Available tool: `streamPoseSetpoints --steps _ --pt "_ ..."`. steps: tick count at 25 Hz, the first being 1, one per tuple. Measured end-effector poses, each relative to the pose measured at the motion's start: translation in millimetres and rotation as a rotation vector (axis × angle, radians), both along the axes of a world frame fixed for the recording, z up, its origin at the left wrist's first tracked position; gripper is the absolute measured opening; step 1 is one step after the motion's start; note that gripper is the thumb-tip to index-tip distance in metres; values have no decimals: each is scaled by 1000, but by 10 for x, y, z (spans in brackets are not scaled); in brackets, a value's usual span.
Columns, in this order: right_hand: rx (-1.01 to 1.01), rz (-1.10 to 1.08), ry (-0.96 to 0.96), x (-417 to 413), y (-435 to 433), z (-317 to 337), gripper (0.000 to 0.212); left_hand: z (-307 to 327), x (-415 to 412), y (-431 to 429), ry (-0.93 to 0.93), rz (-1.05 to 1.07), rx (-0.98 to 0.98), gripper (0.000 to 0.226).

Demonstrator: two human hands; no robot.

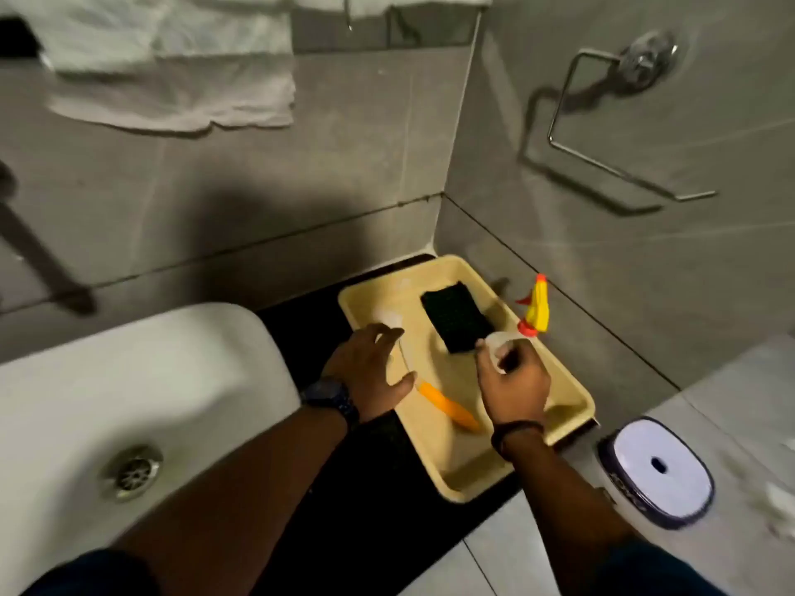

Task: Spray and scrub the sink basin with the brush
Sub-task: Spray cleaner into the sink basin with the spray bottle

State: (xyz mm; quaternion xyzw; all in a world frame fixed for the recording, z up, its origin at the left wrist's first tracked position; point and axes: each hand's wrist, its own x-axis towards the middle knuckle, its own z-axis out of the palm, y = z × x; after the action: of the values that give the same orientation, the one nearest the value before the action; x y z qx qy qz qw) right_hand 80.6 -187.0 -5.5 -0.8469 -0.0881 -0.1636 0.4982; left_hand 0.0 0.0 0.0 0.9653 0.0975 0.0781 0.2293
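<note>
A white sink basin [142, 380] with a metal drain [132, 471] fills the left. To its right a cream tray [572, 419] lies on a black counter. In the tray lies a brush with an orange handle [447, 405] and a pale head [387, 315]. My left hand [370, 372] hovers over the brush with fingers spread, hiding its middle. My right hand [512, 382] is closed around the clear body of a spray bottle [494, 339], whose yellow and red trigger head [537, 307] sticks up beyond my fingers.
A dark scrub pad [456, 317] lies in the tray's far half. A white bin with a lid [658, 471] stands at the right. A metal paper holder [619, 122] hangs on the right wall, white towels [172, 66] on the back wall.
</note>
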Motion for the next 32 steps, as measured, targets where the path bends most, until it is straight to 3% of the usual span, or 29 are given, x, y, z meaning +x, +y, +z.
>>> streamPoseSetpoints --steps 2,4,6,9,12,16,19,21,25,28,32 --pt "143 -189 70 199 -160 -218 40 -265 186 -161 46 6 -22 71" --pt "263 -235 206 462 -291 -393 52 -530 354 -308 84 7 -37 75" --pt "299 -94 289 772 -332 -472 64 -746 494 -369 85 25 -16 78" --pt "262 160 257 1189 -318 -496 71 -952 572 -376 121 51 67 80" --pt "180 282 267 1452 -265 -531 80 -1036 587 -385 128 57 122 77" --pt "227 198 239 1446 -179 -546 63 -927 562 -344 220 5 86 83" --pt "173 194 148 1302 -67 -312 30 -616 414 -129 167 -31 20 84" --pt "241 239 130 1122 181 50 16 -299 153 208 31 3 -14 79" --pt "236 663 182 351 1057 937 52 184 -854 1090 -180 293 -1 71" --pt "82 921 342 -461 1770 1160 48 235 -1928 1690 -100 558 70 73" --pt "-351 1066 538 -1531 2368 1022 32 51 -3367 2170 126 789 280 86"
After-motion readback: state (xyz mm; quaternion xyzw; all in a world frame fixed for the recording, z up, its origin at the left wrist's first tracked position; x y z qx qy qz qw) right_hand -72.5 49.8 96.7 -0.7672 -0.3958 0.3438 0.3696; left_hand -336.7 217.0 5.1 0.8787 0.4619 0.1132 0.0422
